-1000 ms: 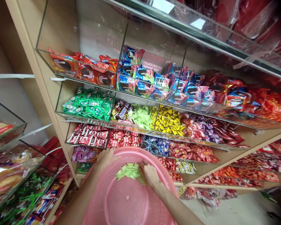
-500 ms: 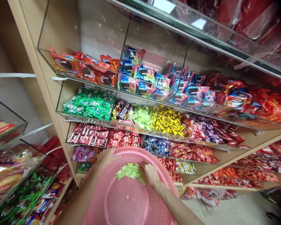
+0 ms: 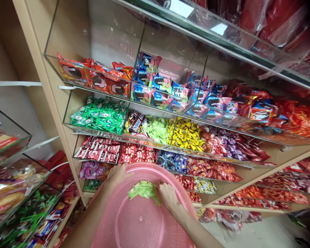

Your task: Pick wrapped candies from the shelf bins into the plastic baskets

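Note:
A round pink plastic basket [image 3: 134,227] is held in front of me, low in the view. My left hand [image 3: 116,175] grips its far rim. A small heap of light green candy packets [image 3: 142,189] lies inside near that rim. My right hand [image 3: 167,195] rests in the basket with its fingers curled against the right side of the heap.
A wooden shelf unit [image 3: 54,103] with clear acrylic bins stands ahead, filled with cookie packs [image 3: 160,86], green candies [image 3: 100,115], light green candies [image 3: 158,129], yellow candies [image 3: 187,134] and red wafer bars [image 3: 100,151]. More clear bins of snacks [image 3: 12,186] stand at the left.
Both hands stay at the basket. The view has shifted slightly, so the shelves sit a little lower and to the right.

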Motion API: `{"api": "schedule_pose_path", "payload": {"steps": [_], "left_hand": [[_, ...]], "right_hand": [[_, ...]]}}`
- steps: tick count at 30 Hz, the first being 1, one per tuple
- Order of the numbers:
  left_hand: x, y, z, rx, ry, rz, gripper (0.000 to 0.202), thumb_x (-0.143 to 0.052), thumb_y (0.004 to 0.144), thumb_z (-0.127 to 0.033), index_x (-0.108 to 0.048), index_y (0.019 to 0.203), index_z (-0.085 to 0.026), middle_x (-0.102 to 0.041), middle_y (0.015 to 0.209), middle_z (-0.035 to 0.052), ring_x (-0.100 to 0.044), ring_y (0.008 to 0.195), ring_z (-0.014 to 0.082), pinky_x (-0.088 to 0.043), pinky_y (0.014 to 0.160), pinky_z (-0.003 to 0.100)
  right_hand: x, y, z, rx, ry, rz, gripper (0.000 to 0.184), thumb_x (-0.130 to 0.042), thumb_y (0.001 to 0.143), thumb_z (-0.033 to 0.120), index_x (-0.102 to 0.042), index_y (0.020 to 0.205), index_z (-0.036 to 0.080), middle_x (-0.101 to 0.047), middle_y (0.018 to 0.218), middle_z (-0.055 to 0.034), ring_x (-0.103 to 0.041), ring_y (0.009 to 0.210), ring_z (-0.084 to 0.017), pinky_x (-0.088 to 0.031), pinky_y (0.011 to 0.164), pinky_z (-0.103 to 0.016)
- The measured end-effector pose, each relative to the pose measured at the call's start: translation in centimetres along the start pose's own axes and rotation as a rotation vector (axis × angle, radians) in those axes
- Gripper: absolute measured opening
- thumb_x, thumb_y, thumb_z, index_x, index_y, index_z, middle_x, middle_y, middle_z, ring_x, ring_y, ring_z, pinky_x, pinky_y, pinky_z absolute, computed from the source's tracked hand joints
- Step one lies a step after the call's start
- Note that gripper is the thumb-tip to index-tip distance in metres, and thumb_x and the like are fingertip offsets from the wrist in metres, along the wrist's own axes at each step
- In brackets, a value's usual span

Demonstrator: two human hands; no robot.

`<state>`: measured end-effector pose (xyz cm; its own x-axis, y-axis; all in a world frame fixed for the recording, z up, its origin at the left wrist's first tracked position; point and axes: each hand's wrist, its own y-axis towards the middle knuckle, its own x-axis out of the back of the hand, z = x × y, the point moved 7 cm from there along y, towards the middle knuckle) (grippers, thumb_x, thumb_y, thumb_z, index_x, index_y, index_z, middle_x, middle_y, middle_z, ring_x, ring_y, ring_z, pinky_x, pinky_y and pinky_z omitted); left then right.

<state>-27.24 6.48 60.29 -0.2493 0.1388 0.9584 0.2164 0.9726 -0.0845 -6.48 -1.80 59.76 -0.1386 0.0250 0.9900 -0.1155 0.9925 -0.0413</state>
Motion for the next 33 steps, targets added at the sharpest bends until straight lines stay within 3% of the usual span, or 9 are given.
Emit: {"api": "schedule_pose_path", "payload": {"steps": [3, 9, 12, 14, 17, 21, 33], "left_hand": [[-0.1, 0.1, 0.1, 0.009, -0.007, 0.0, 0.057, -0.046, 0.073, -0.06, -0.054, 0.111, -0.018, -0.067, 0.099, 0.0142, -0.063, 0.092, 0.0303, -0.047, 0.071, 0.035], [-0.3, 0.1, 0.1, 0.013, 0.009, 0.005, 0.054, -0.046, 0.075, -0.059, -0.055, 0.108, -0.017, -0.068, 0.097, 0.0154, -0.063, 0.09, 0.0318, -0.047, 0.071, 0.037], [-0.3, 0.0, 0.0, 0.012, 0.004, -0.001, 0.055, -0.046, 0.075, -0.058, -0.055, 0.11, -0.016, -0.067, 0.1, 0.0161, -0.063, 0.093, 0.0313, -0.046, 0.073, 0.037], [-0.2, -0.1, 0.1, 0.017, -0.006, -0.002, 0.055, -0.047, 0.075, -0.057, -0.054, 0.111, -0.016, -0.066, 0.102, 0.0164, -0.062, 0.094, 0.0303, -0.046, 0.075, 0.036], [-0.3, -0.1, 0.2, 0.02, -0.014, -0.003, 0.053, -0.047, 0.075, -0.055, -0.054, 0.111, -0.016, -0.066, 0.103, 0.0156, -0.062, 0.094, 0.0293, -0.046, 0.075, 0.034], [-0.4, 0.0, 0.4, 0.016, 0.001, -0.013, 0.051, -0.046, 0.075, -0.055, -0.056, 0.108, -0.017, -0.067, 0.1, 0.0152, -0.063, 0.092, 0.0297, -0.046, 0.074, 0.036], [-0.2, -0.1, 0.3, 0.023, -0.019, 0.001, 0.053, -0.047, 0.074, -0.056, -0.055, 0.11, -0.017, -0.066, 0.101, 0.0154, -0.063, 0.093, 0.0289, -0.046, 0.075, 0.035]], "right_hand": [[3.4, 0.0, 0.7, 0.037, 0.015, -0.099, 0.022, -0.042, 0.088, 0.017, -0.062, 0.078, 0.017, -0.065, 0.084, -0.0076, -0.062, 0.062, -0.017, -0.037, 0.051, -0.025], [15.3, 0.2, 0.7, 0.15, 0.253, -0.56, 0.032, -0.034, 0.094, 0.031, -0.059, 0.08, 0.018, -0.057, 0.077, -0.0026, -0.056, 0.061, -0.01, -0.034, 0.055, -0.02], [19.9, 1.9, -0.4, 0.143, 0.272, -0.658, 0.028, -0.035, 0.093, 0.032, -0.059, 0.087, 0.018, -0.057, 0.082, -0.0033, -0.054, 0.065, -0.011, -0.036, 0.059, -0.021], [21.7, 3.8, -1.1, 0.124, 0.223, -0.662, 0.024, -0.039, 0.092, 0.031, -0.059, 0.091, 0.018, -0.057, 0.085, -0.0047, -0.054, 0.073, -0.014, -0.037, 0.063, -0.023], [22.9, 6.5, -1.2, 0.093, 0.098, -0.613, 0.022, -0.043, 0.09, 0.032, -0.06, 0.093, 0.018, -0.058, 0.087, -0.0075, -0.051, 0.085, -0.02, -0.037, 0.072, -0.027], [23.0, 8.9, -0.3, 0.047, -0.009, -0.545, 0.025, -0.044, 0.089, 0.035, -0.06, 0.095, 0.017, -0.059, 0.092, -0.0104, -0.049, 0.09, -0.023, -0.037, 0.075, -0.031], [23.0, 10.3, -0.3, -0.072, -0.051, -0.439, 0.022, -0.045, 0.083, 0.02, -0.065, 0.088, 0.012, -0.059, 0.095, -0.015, -0.05, 0.094, -0.024, -0.039, 0.074, -0.032]]}}
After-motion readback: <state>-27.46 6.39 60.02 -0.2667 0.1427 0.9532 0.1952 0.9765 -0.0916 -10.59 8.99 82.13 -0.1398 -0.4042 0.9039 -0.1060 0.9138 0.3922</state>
